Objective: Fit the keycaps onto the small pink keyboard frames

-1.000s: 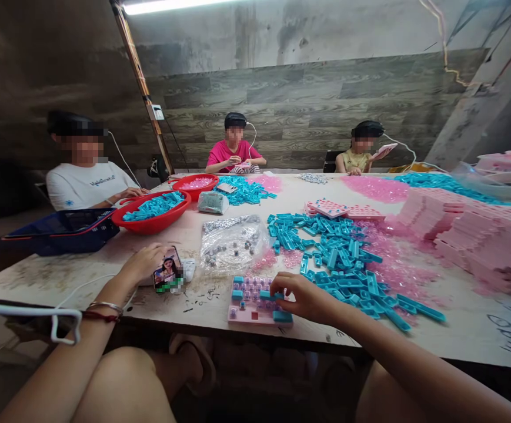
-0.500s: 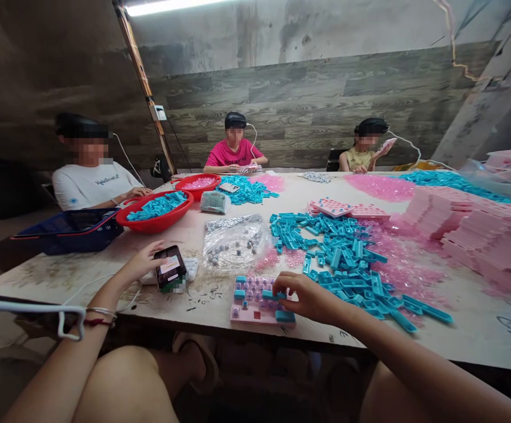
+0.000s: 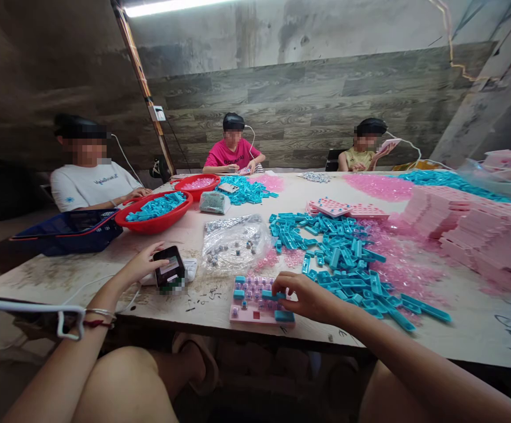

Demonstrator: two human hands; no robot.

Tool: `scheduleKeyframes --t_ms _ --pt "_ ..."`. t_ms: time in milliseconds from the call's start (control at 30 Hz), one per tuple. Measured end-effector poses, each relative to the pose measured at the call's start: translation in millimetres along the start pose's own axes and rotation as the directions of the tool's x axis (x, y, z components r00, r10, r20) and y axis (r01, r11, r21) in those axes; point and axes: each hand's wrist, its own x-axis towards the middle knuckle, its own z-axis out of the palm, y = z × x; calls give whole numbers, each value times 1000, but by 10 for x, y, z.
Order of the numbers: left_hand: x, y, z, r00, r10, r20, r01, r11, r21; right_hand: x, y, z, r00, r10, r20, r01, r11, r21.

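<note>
My right hand (image 3: 308, 296) pinches a blue key (image 3: 269, 295) over the pink tray (image 3: 255, 305) at the table's near edge, left hand (image 3: 143, 263) gripping the phone (image 3: 170, 269); divided attention risks misseating it

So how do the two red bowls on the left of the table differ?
The nearer red bowl looks larger and holds blue plastic pieces; the farther red bowl looks smaller and holds pale pink pieces. The nearer one sits beside a dark blue tray, the farther one beside a blue pile. Both are red, round and shallow.
</note>
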Motion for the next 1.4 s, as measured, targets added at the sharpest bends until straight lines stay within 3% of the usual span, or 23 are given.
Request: scheduleKeyframes --t_ms 133,167,233,300,367,433,533,833,1067,1200,1400 --pt "-149 336 11 977 182 -110 -152 959 238 0 -19 8 996 42 -76 -42 999 7" --pt "-231 477 42 970 234 -72 -208 943 261 0 -29 15 992 62 -108 -61 998 15" --pt "-426 775 160 936 326 134 -349 909 226 0 -56 42 982 91 -164 -87 996 33" --pt "-610 1028 345 823 423 379 -506 849 151 0 -90 83 974 89 -207 -85 996 31" --pt "-731 1192 562 697 450 558 -583 809 76 0 -129 131 970 67 -235 -65 998 13" --pt "-771 1267 763 621 482 619 -624 781 18 4 -170 177 968 49 -247 -48 999 9" --pt "-738 1279 966 567 524 636 -649 759 -47 19 -220 232 964 65 -256 -59 998 33" --pt "-757 1304 1048 577 603 551 -674 732 -96 98 -232 391 975 52 -218 -50 999 11" --pt "-791 1381 1024 524 693 494 -740 658 -138 131 -275 396 982 13 -188 -19 999 -33" --pt "-811 1382 1072 556 673 488 -728 678 -104 144 -239 410 982 -38 -188 32 999 -38" --pt "-818 1378 1112 558 670 489 -723 682 -110 141 -180 444 969 -122 -216 107 991 -79"
